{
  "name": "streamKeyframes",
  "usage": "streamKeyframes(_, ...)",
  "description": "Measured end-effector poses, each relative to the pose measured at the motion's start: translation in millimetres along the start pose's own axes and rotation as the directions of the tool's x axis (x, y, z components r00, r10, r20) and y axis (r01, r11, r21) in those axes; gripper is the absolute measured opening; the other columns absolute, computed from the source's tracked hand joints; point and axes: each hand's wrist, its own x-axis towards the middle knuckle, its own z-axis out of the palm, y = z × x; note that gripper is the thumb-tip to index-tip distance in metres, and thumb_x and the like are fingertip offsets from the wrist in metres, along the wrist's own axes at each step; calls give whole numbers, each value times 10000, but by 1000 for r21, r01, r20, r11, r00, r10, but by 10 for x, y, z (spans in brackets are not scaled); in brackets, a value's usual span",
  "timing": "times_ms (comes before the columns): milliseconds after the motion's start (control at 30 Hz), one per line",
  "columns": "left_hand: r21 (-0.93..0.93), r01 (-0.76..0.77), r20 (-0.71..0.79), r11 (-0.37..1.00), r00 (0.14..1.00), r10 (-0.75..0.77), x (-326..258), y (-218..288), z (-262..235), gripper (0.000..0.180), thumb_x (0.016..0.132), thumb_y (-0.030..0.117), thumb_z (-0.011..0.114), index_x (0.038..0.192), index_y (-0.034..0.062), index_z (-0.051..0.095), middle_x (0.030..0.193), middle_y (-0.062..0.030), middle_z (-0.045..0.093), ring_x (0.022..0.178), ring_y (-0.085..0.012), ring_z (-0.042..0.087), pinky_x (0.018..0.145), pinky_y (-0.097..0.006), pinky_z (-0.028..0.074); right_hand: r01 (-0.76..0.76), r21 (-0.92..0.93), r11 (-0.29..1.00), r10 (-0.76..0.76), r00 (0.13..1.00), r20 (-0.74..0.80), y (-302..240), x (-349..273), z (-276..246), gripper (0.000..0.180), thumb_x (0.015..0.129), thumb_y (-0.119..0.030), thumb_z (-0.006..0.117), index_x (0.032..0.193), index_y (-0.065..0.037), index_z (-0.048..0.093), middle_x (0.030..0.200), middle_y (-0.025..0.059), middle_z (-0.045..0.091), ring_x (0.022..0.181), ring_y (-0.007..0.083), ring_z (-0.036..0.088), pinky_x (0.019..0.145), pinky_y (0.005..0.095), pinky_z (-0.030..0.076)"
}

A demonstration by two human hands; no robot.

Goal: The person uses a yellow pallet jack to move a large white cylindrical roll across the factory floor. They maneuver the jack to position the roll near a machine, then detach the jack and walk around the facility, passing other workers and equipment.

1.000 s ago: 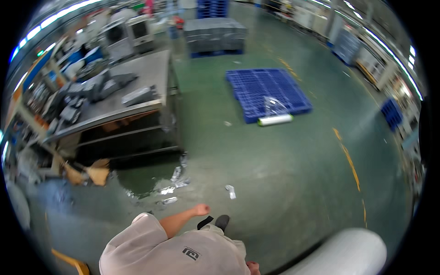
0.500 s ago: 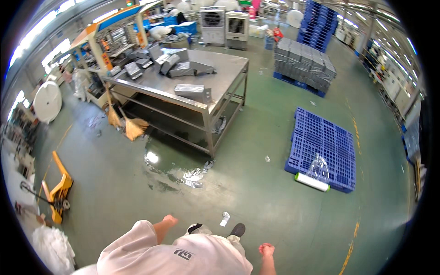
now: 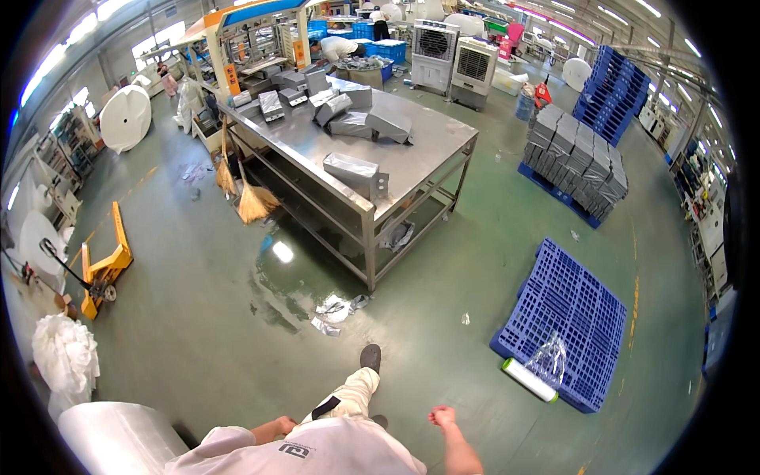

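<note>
My left hand [image 3: 281, 426] hangs by my side at the bottom of the view, fingers curled, holding nothing. My right hand [image 3: 442, 416] swings free on the other side, also curled and empty. One shoe [image 3: 370, 357] steps forward on the green floor. Ahead stands a long steel table [image 3: 412, 170] with several grey metal housings [image 3: 354, 170] on it. Nearest my right hand, on the floor, lies a roll of clear film [image 3: 529, 380] against a blue plastic pallet [image 3: 566, 324].
Foil scraps [image 3: 336, 309] and a wet patch lie before the table. Brooms [image 3: 252, 202] lean on its left end. A yellow pallet jack [image 3: 99, 269], a white sack [image 3: 67, 356] and a big film roll [image 3: 119, 439] are left. Stacked grey boxes [image 3: 578, 162] stand right.
The view has swung round: the steel table has come to the centre and closer, the blue pallet has shifted to the lower right. My hands swing as I walk.
</note>
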Motion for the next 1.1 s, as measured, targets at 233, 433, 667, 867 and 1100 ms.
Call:
streamKeyframes(233,32,35,-34,999,999,-33,1046,1616,-652,191,660,295,662,719,118,704,697,-50,658,654,-160,630,581,-300,513,226,-414,882,-171,971,166,-728,1059,-280,148,879,-76,551,1005,-30,615,798,94,682,643,152,652,531,301,515)
streamKeyframes(433,232,-419,-62,878,894,443,1730,3957,-1624,235,673,303,548,700,107,675,732,-148,673,716,-305,646,691,-403,514,-91,184,979,110,989,-100,-1779,1370,-948,163,871,15,451,956,-29,583,770,119,670,594,190,645,485,316,521)
streamKeyframes(667,245,-509,-127,825,827,548,2000,6517,-2538,284,754,262,551,961,127,692,964,-128,696,951,-305,649,826,-399,508,-64,375,925,122,983,-134,-2329,2092,-1109,112,846,-8,484,838,-1,595,684,134,639,496,208,603,411,336,486)
streamKeyframes(867,418,-365,-115,832,887,447,2810,7412,-2630,339,741,301,537,949,87,700,982,-151,688,959,-323,646,840,-405,513,-125,331,935,156,985,-68,-3376,2858,-1402,111,836,-24,497,787,2,593,647,127,620,479,208,587,394,330,464)
streamKeyframes(1100,629,-220,236,746,968,87,3210,8775,-2511,482,744,341,561,1122,62,665,1153,-185,638,1072,-318,615,899,-378,495,-71,264,962,104,988,-112,-4982,4186,-3065,133,825,-42,513,728,6,590,605,119,598,460,208,569,375,324,437)
